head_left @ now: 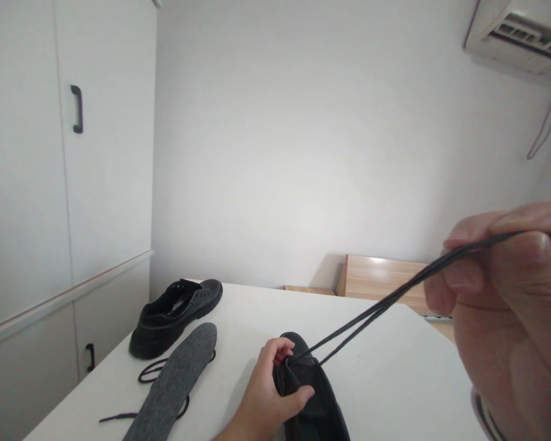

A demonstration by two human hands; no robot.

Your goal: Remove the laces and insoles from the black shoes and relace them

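Note:
A black shoe (324, 398) lies on the white table at the bottom centre, its toe pointing away from me. My left hand (275, 392) grips the shoe near its lace holes, thumb across the top and fingers along the left side. Two strands of black shoelace (371, 312) run taut from the shoe up to the right. High and close to the camera, my right hand (509, 288) pinches both strands together between thumb and fingers. The shoe's heel end is cut off by the frame's lower edge.
Another black shoe (177, 315), without a lace in its holes, rests at the table's (371, 392) far left. In front of it lies a grey insole (179, 383) over a loose black lace (153, 369). White cabinets (110, 184) stand left; a wooden headboard-like panel (386, 278) is behind.

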